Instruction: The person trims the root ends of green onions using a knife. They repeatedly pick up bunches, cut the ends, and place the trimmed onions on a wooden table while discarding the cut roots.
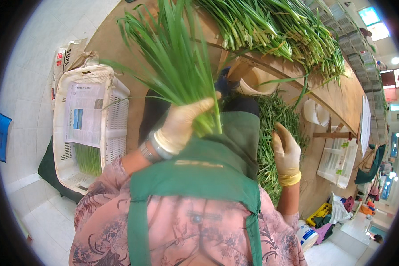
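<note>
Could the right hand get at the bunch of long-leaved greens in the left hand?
Probably yes: the right hand looks empty, and nothing seems to block its way to the bunch of long-leaved greens, whose stem ends show below the left hand.

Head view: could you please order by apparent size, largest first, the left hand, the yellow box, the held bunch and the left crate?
1. Left crate and held bunch: too alike to rank
2. Left hand
3. Yellow box
</note>
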### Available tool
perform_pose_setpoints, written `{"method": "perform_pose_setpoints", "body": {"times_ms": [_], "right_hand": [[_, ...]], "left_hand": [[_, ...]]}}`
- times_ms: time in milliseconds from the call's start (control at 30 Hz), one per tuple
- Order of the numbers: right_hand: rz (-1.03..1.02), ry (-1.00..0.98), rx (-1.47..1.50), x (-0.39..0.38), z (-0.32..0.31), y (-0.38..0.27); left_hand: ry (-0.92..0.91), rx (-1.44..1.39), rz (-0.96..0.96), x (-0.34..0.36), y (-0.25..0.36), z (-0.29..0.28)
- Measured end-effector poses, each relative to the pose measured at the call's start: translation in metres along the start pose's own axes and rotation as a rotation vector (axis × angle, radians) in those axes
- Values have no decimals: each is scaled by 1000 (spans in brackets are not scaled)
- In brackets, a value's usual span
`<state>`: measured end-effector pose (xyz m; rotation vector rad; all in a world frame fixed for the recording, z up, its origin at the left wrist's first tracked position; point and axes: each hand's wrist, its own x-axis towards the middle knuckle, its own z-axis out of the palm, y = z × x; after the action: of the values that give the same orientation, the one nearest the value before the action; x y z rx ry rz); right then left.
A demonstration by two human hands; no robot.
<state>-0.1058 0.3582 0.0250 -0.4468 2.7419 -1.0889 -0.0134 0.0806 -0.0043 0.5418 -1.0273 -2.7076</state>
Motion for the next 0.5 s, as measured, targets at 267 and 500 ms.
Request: {"method": "perform_pose_setpoints", "body": {"times_ms": [267,500], "right_hand": [[-634,-220,-149,18,92,-94],[-766,-412,165,17,89,-102]], "left_hand": [[-276,45,-21,-13,11,-8],[-188,77,182,-23,13,-17]]}}
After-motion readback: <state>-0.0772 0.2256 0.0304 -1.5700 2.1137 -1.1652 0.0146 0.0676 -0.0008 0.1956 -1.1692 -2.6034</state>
